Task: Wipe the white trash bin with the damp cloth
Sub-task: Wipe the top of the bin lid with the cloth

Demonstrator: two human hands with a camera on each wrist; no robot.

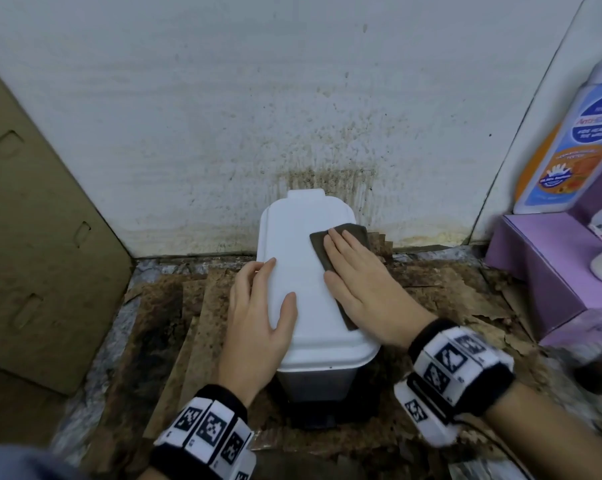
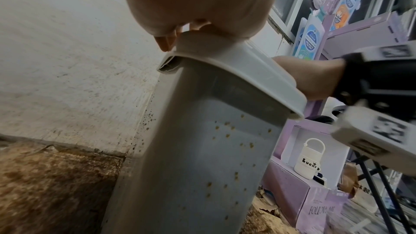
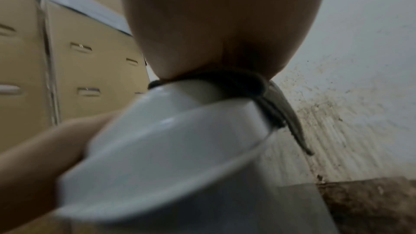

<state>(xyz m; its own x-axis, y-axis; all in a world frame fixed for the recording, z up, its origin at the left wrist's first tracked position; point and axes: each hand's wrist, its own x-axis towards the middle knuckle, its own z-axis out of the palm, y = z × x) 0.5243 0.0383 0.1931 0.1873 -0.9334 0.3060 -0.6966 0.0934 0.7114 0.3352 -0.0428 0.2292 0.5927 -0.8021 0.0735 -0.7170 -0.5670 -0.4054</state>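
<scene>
The wall [image 1: 223,98] behind the white trash bin [image 1: 303,271] is spattered brown, heaviest directly behind the bin's rear edge. The floor [image 1: 161,323] around the bin's base carries stained brown sheeting. A flat cardboard panel [image 1: 43,237] leans to the left of the bin; a purple box [image 1: 549,271] stands to its right.

The bin stands against the wall, lid closed. Its side wall below the lid shows small brown spots in the left wrist view.

The damp cloth [image 1: 355,233] lies on the right rear part of the lid, one edge hanging over the bin's right side.

Procedure, as judged: keep the cloth flat under the palm, apply even downward pressure, and work in overlapping strokes across the lid. The spotted side wall appears to need wiping next.

The right hand [image 1: 365,289] lies palm-down on the cloth, fingers straight and close together, pressing it to the lid. The left hand [image 1: 258,323] braces the lid's left edge, thumb on top, fingers extended along the bin's left side.
</scene>
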